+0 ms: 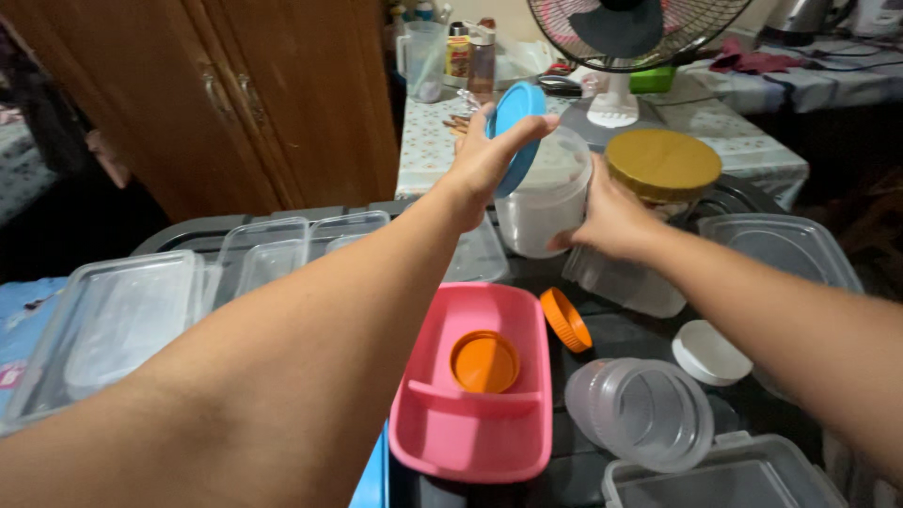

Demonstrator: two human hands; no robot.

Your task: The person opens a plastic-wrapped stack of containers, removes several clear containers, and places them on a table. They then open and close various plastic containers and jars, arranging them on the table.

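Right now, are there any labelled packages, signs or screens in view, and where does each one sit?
Labelled bottle: far table, behind the measuring jug; upright, yellow and red label, dark cap.
Second bottle: right beside it; tall, brownish, red top, label too blurred to describe.
No signs or screens show.
The containers near the left hand and right hand carry no labels.

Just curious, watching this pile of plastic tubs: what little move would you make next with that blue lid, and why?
Probably lower the blue lid flat onto the round clear tub and press it down. The left hand holds the lid tilted right at the tub's open rim, while the right hand steadies the tub's side, so the two look ready to meet. Whether it fits, I cannot tell.
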